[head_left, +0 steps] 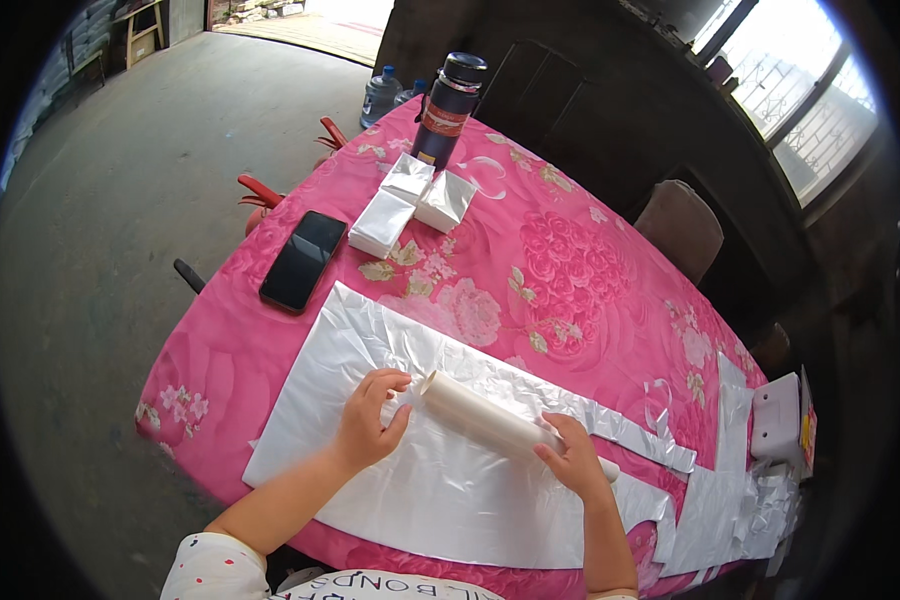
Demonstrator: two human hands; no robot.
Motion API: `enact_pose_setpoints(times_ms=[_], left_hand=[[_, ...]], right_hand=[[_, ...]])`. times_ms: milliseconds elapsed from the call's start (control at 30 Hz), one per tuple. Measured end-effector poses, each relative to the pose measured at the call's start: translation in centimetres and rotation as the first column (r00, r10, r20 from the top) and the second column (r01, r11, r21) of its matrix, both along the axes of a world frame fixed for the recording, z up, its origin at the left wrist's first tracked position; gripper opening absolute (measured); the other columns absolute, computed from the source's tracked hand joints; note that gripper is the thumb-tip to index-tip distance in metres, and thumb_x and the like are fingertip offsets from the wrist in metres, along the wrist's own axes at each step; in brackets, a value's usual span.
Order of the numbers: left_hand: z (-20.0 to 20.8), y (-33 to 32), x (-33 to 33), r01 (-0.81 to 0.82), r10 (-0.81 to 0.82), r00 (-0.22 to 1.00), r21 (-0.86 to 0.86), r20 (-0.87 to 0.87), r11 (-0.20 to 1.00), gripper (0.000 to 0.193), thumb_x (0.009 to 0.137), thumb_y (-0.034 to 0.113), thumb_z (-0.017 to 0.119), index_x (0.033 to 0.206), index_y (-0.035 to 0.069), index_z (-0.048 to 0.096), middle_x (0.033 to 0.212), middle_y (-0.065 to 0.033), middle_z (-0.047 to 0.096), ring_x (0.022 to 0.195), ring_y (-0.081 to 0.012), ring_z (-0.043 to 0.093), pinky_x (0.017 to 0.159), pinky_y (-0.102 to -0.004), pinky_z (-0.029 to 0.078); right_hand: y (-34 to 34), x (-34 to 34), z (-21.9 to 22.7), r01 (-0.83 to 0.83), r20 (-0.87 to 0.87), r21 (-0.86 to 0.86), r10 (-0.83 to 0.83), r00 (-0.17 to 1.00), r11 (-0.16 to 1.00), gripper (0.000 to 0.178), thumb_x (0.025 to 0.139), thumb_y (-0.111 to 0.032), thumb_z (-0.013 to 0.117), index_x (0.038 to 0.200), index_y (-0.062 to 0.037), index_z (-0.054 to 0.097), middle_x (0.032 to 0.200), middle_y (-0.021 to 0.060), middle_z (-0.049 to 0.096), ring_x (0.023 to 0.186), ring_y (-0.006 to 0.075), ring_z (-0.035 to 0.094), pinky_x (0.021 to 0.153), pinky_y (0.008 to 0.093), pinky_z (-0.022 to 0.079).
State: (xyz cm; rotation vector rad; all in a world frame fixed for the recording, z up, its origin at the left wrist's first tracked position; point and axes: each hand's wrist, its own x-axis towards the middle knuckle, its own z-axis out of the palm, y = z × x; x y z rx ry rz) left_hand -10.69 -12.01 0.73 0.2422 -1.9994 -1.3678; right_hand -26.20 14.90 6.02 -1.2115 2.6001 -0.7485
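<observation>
A thin, shiny white plastic sheet (pixel 370 490) lies spread before me, with a long strip along its far side and a curved cut-out near its right end. Across it rests a pale, smooth tube or roll (pixel 480 415), slanting down to the right; I cannot tell if film is wound on it. My right hand (pixel 574 458) grips this roll near its right end, thumb on the near side and fingers on the far side. Beside the roll's left end, my left hand (pixel 372 420) is held with fingers bent and apart, holding nothing.
Flat silvery-white folded packets (pixel 382 222) and a dark thermos bottle (pixel 448 112) stand at the far end of the pink floral tablecloth (pixel 570 265). A black phone (pixel 304 262) lies at the left. More plastic sheets (pixel 710 515) and a white box (pixel 776 418) are on the right.
</observation>
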Motion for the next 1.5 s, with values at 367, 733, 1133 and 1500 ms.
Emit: enact_pose_setpoints(times_ms=[367,733,1133,1500], left_hand=[[1.4,7.3,2.1,0.341,-0.270,0.938,-0.420,0.219,0.841,0.040,0.074,0.012,0.064,0.111,0.002,0.050,0.116,-0.0155,0.051,0.107,-0.0324,0.049,0.090,-0.0396,0.042],[0.6,19.1,2.6,0.578,-0.355,0.808,-0.512,0.471,0.635,0.070,0.077,0.040,0.061,0.133,0.005,0.037,0.144,-0.0245,0.012,0.133,-0.0433,0.011,0.108,-0.0478,0.016],[1.1,20.4,1.6,0.568,-0.315,0.811,-0.534,0.493,0.626,0.061,0.073,0.036,0.060,0.123,0.004,0.045,0.144,-0.0231,0.016,0.133,-0.0429,0.011,0.107,-0.0487,0.017],[0.8,20.9,1.8,0.589,-0.348,0.797,-0.506,0.494,0.630,0.056,0.080,0.040,0.058,0.128,0.013,0.045,0.145,-0.0261,0.004,0.134,-0.0427,0.004,0.109,-0.0463,0.017]], right_hand=[[8.5,13.5,-1.0,0.324,0.009,0.050,-0.325,0.946,0.945,0.049,0.076,-0.023,0.066,0.117,0.0022,0.052,0.106,0.0186,0.053,0.099,0.0325,0.051,0.084,0.0373,0.043],[13.0,7.2,-6.4,0.142,-0.227,-0.138,-0.171,0.959,0.980,0.045,0.084,-0.023,0.055,0.122,-0.0011,0.048,0.132,0.0199,0.039,0.124,0.0348,0.034,0.103,0.0413,0.026],[25.5,-12.7,-6.1,0.859,-0.375,-0.073,-0.812,0.448,0.507,0.030,0.076,-0.024,0.062,0.100,-0.0047,0.062,0.098,0.0150,0.060,0.098,0.0333,0.055,0.082,0.0430,0.046],[30.3,-5.8,-5.3,0.733,-0.360,-0.463,-0.861,0.359,0.498,0.039,0.082,-0.014,0.057,0.118,0.0008,0.049,0.118,0.0182,0.052,0.112,0.0355,0.045,0.098,0.0416,0.033]])
